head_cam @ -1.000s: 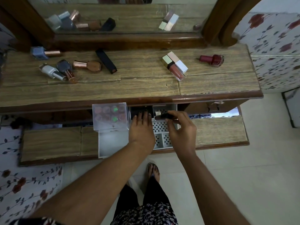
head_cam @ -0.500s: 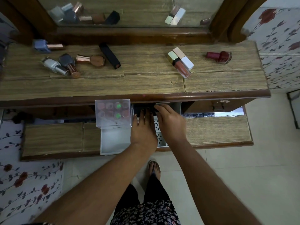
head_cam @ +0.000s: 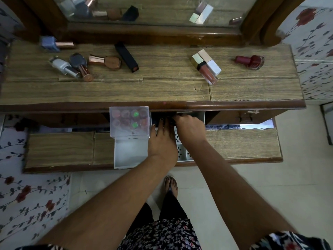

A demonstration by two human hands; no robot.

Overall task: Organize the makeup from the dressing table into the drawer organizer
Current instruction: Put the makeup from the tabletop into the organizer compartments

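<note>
While both hands reach under the tabletop edge, the right hand (head_cam: 191,130) curls at the perforated organizer (head_cam: 182,153); its hold cannot be determined. Left hand (head_cam: 162,141) lies flat alongside. Left of it, a clear lipstick case (head_cam: 129,121). Above, nail polish bottles (head_cam: 72,64) on the dressing table (head_cam: 162,89).

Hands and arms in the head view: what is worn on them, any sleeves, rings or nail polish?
Both forearms are bare. Dark floral-print fabric shows at the picture's bottom corners, seemingly short sleeves. The left hand has dark-painted nails; the right hand's nails are hidden. No rings, bangles or watch are visible.
</note>
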